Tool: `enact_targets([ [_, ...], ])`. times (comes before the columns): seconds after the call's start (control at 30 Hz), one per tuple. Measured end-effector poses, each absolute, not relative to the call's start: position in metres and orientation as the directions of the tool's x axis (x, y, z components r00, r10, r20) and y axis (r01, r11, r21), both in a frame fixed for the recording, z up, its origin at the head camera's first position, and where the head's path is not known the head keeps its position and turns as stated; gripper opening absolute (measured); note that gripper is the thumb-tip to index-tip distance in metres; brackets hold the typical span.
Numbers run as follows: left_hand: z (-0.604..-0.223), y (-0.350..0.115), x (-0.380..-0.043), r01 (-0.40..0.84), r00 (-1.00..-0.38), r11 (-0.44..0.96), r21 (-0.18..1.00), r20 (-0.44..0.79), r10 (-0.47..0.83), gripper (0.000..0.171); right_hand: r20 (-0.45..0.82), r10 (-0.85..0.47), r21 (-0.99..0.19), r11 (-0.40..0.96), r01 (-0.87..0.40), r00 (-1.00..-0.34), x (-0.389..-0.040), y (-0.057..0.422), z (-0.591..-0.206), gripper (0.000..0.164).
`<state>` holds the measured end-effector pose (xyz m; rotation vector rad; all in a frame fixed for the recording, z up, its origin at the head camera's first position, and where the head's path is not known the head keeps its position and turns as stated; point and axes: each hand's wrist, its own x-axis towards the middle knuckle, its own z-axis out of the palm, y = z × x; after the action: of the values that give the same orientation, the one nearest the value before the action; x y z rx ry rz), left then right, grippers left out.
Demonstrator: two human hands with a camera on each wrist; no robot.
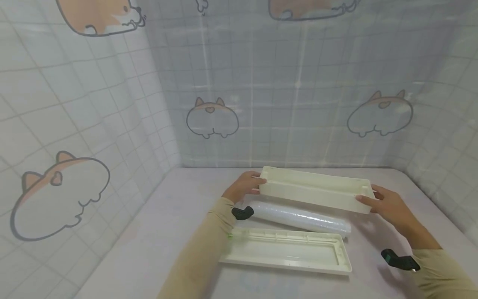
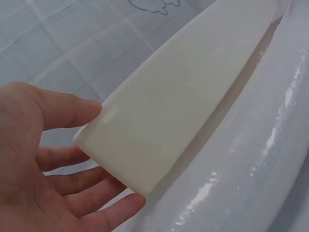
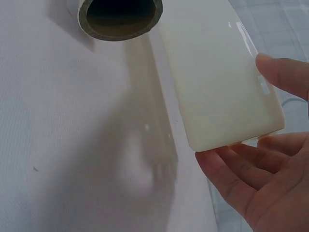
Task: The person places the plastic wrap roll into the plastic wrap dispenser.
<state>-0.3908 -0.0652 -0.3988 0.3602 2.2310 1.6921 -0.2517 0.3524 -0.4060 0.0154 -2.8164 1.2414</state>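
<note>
Your left hand grips left end of long cream open-topped plastic box, held over pale tabletop beyond glossy white cylindrical film roll and shallow cream rectangular plastic tray; your right hand grips right end.

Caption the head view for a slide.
Left hand and right hand hold a long cream box by its ends, beyond a shiny roll and a shallow cream tray.
</note>
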Motion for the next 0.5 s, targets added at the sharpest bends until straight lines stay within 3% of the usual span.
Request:
enact_targets([
  [0.5,-0.395,-0.085,-0.386,-0.011,-0.928,0.287,0.958,-0.116,0.353,0.061,0.103,-0.015,-0.744,0.663,-0.087,-0.995,-0.262,0.334,-0.404,0.082],
])
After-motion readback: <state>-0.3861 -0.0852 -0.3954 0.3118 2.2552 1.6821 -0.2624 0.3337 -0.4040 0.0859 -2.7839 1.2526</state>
